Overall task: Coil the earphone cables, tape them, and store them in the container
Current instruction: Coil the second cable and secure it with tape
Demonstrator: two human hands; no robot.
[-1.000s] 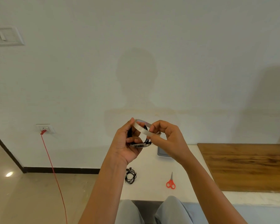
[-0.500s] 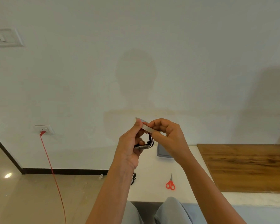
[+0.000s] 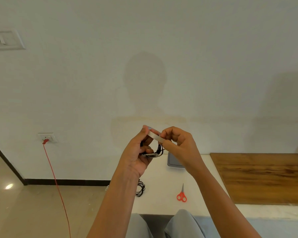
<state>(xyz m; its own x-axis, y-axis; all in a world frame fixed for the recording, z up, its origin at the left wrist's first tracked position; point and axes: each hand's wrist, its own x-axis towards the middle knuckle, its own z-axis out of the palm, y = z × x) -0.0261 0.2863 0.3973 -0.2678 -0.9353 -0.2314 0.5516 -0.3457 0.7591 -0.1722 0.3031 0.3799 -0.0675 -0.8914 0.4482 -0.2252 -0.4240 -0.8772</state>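
1. Hands hardly shifted from half a second ago; more of the spare coil now shows beside the left forearm.
2. Left hand grips the coiled earphone cable in the air, thumb on the tape strip.
3. Right hand pinches the strip's right end.
4. Grey container lies on the table below the hands, far of the scissors.

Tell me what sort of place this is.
Probably a plain indoor room, in a home or an office: a wall switch plate, a wall socket with a red cable plugged in, a glossy floor and a white table.
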